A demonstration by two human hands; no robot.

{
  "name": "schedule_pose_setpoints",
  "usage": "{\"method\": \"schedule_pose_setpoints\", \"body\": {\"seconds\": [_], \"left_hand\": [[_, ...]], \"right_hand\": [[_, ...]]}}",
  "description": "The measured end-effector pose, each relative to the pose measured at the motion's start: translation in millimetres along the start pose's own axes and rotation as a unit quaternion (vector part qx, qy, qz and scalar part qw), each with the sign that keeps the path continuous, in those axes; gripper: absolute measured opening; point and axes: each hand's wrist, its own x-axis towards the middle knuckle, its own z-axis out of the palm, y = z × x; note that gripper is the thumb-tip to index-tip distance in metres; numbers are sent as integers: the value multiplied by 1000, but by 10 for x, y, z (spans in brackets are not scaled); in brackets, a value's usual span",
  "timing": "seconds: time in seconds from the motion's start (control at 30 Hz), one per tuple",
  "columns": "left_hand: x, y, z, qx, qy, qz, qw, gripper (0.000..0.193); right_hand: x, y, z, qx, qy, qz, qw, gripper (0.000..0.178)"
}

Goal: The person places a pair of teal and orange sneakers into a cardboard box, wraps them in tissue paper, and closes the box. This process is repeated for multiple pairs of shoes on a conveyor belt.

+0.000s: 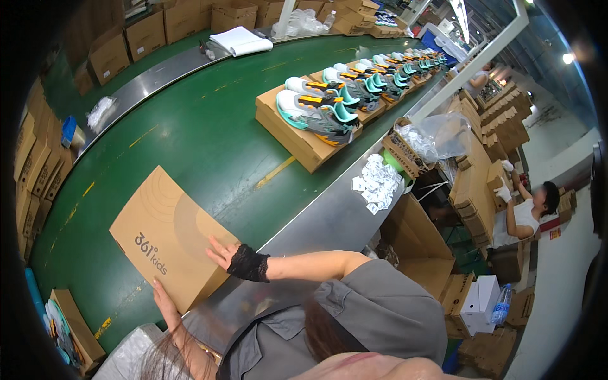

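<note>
A closed brown cardboard shoebox [171, 228] with dark print on its lid lies at an angle on the green conveyor belt [215, 152], its near end close to the metal edge. Flat against the box's near left side is my left hand [166, 301], fingers stretched along it, its thumb hidden. My right hand [223, 254], with a black lace cuff at the wrist, rests on the lid's right edge with the fingers spread. Further up the belt, white, grey and teal sneakers [316, 114] stand in pairs on a row of closed shoeboxes [297, 136].
Small white packets [378, 183] lie heaped on the metal ledge [335, 218], beside a carton of clear plastic [405, 149]. An open box with shoes [73, 329] sits at lower left. Across the belt is a white paper pad [240, 42]. A person [522, 218] in white gloves works at right.
</note>
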Motion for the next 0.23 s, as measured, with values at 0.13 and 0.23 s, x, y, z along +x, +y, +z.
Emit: {"method": "schedule_pose_setpoints", "body": {"seconds": [0.13,0.23], "left_hand": [[-17,317,34,63,-91,-73,991,49],[75,250,-8,-154,-127,-24,980,59]], "right_hand": [[19,95,-68,59,-38,-5,998,52],[222,18,-387,72,-27,-16,997,53]]}}
